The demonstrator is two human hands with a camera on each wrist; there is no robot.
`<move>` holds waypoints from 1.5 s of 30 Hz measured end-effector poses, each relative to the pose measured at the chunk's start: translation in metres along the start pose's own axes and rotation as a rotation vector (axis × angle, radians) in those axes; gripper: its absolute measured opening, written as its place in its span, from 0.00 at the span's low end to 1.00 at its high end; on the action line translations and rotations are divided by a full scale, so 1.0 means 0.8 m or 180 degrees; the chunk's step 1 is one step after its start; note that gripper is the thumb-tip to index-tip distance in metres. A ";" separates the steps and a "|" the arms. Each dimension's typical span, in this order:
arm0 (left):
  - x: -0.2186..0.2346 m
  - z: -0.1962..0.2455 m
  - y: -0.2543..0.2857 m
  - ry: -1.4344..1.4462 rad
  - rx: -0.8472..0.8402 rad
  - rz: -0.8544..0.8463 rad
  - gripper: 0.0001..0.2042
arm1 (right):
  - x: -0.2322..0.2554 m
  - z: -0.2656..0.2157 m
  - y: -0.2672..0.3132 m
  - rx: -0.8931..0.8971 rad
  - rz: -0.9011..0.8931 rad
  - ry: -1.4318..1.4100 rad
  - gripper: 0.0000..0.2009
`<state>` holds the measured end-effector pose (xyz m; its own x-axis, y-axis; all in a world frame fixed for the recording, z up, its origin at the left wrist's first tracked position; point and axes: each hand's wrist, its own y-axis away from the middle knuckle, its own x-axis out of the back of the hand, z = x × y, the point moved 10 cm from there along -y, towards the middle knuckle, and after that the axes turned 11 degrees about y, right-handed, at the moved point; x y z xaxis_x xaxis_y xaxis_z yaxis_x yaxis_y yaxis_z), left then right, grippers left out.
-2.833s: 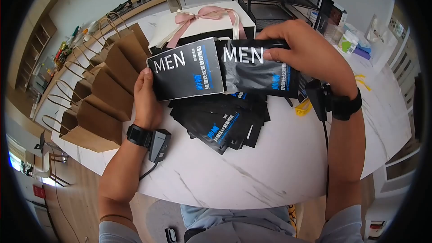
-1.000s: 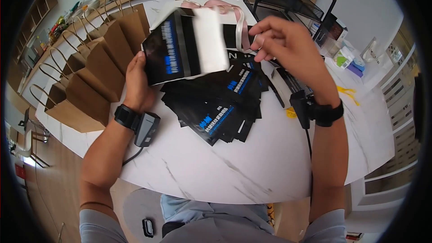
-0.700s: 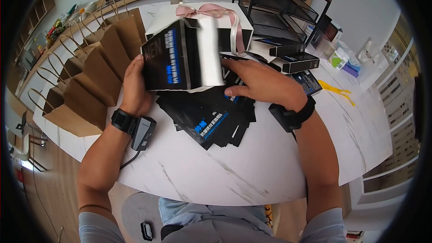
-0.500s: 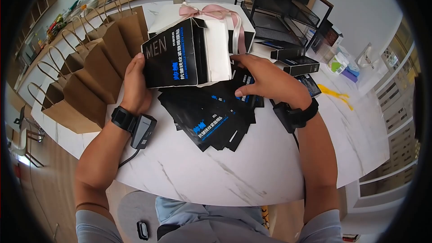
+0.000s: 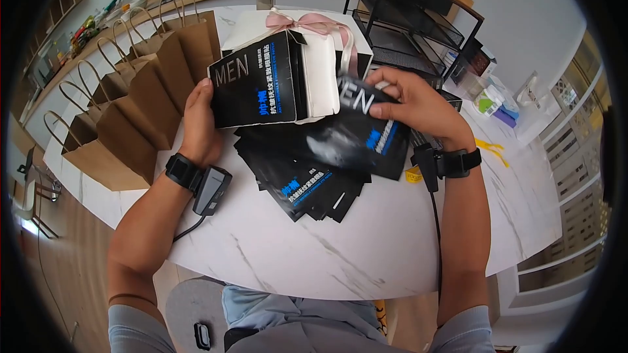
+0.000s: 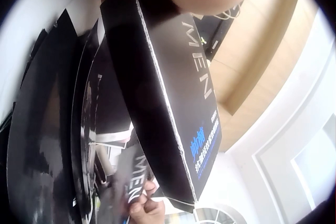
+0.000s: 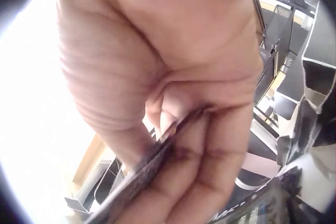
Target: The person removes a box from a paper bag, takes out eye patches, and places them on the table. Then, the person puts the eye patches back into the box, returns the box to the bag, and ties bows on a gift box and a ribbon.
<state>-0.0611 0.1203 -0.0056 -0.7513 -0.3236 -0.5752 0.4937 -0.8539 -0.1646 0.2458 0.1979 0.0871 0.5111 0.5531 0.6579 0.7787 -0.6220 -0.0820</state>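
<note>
My left hand (image 5: 197,117) grips a black box (image 5: 245,85) lettered MEN, thumb on its near left corner. The box is tilted over the table, its right end open with a white flap (image 5: 320,78) folded out. Between thumb and fingers my right hand (image 5: 418,106) pinches a flat black sachet (image 5: 386,150), also lettered MEN. This sachet is raised over the pile of similar sachets (image 5: 307,189), its left corner close to the box's flap. In the right wrist view the thumb and fingers press on the sachet's edge (image 7: 131,187).
Brown paper bags (image 5: 111,144) stand in a row on the left. Behind the box sits a white gift box (image 5: 252,26) with a pink ribbon. A black mesh rack (image 5: 405,19) is at the back right, with bottles and packets (image 5: 497,104) beside it on the marble table (image 5: 366,248).
The sachet held at the box's opening earlier is out of sight. My right hand went down empty to the pile and now lifts another sachet. My left hand keeps its grip on the box.
</note>
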 end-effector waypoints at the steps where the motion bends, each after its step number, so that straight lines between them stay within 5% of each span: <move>1: 0.001 0.000 -0.001 -0.0065 -0.0010 0.0021 0.17 | -0.001 0.003 -0.001 0.0000 0.0000 0.0000 0.17; 3: 0.000 0.000 -0.001 -0.0060 0.0006 -0.0018 0.17 | 0.000 0.011 -0.002 0.0029 0.0125 0.1638 0.18; 7: -0.001 0.001 0.001 -0.0076 0.0003 0.0055 0.17 | 0.014 -0.002 -0.004 0.0092 0.0536 0.1969 0.15; 8: -0.002 0.002 0.003 -0.0075 -0.0001 0.0075 0.17 | 0.035 -0.015 0.002 0.0446 0.1096 0.1745 0.13; 9: -0.005 0.004 0.005 -0.0072 -0.0032 0.0093 0.17 | 0.069 -0.012 0.010 0.0106 0.1755 0.1777 0.12; 11: -0.003 0.006 0.007 -0.0067 -0.0058 0.0122 0.17 | 0.120 -0.040 0.041 0.0799 0.3141 0.0814 0.13; 13: -0.010 0.006 0.006 -0.0055 -0.0075 -0.0056 0.17 | 0.119 -0.063 0.050 0.0837 0.2678 0.0142 0.15; 18: -0.003 0.005 0.004 -0.0144 -0.0054 0.0058 0.17 | 0.069 -0.086 0.036 0.0577 0.1480 0.0595 0.13; 25: -0.002 0.003 0.001 -0.0137 -0.0058 -0.0030 0.17 | 0.073 -0.082 0.035 0.0632 0.1510 0.1238 0.13; 29: -0.001 0.001 -0.001 -0.0178 -0.0042 -0.0045 0.18 | 0.084 -0.084 0.042 0.0562 0.1845 0.0779 0.12; 32: 0.001 0.001 -0.004 -0.0155 -0.0078 -0.0092 0.18 | 0.046 -0.088 0.030 0.0819 0.0882 0.1151 0.11; 45: -0.013 -0.002 0.001 -0.0142 -0.0002 -0.0287 0.14 | 0.013 -0.091 0.024 0.0960 0.0730 0.1880 0.16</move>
<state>-0.0518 0.1240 -0.0011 -0.8115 -0.2632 -0.5218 0.4235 -0.8801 -0.2146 0.2394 0.1516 0.1472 0.4578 -0.0206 0.8888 0.7855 -0.4588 -0.4153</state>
